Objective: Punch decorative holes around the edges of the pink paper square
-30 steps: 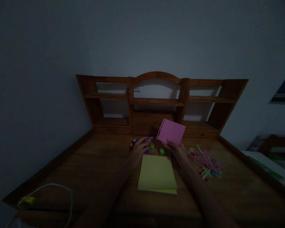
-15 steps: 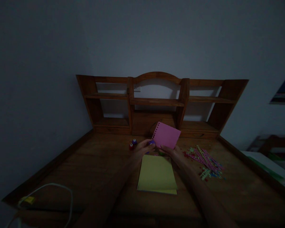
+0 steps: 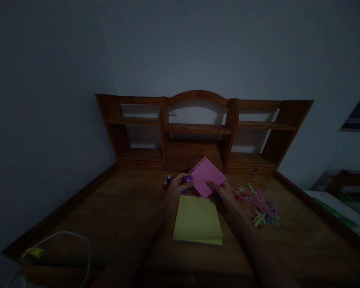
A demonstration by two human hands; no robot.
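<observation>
Holding a pink sheet [image 3: 206, 176] in your right hand [image 3: 224, 192], you have it pinched at its right corner, thumb on top and fingers closed under it. The sheet sits tilted like a diamond just above the bench [image 3: 114, 208]. A row of small holes runs along its upper left edge. Your left hand [image 3: 177, 186] is curled shut around a little purple punch [image 3: 186, 179], which sits right up against the left corner of the pink sheet. It's pretty dark, so I can't tell if the paper edge is actually inside the punch or just beside it. Directly below both hands, nearer to you, a stack of yellow sheets [image 3: 198, 219] lies flat on the bench. Just left of your left hand are a red punch [image 3: 165, 185] and a blue punch [image 3: 169, 178], close together. Off to the right of your right hand is a messy pile of coloured paper strips [image 3: 258, 202]. A wooden shelf unit [image 3: 198, 128] stands along the back of the bench, and a white cable [image 3: 60, 237] loops at the near left corner.
</observation>
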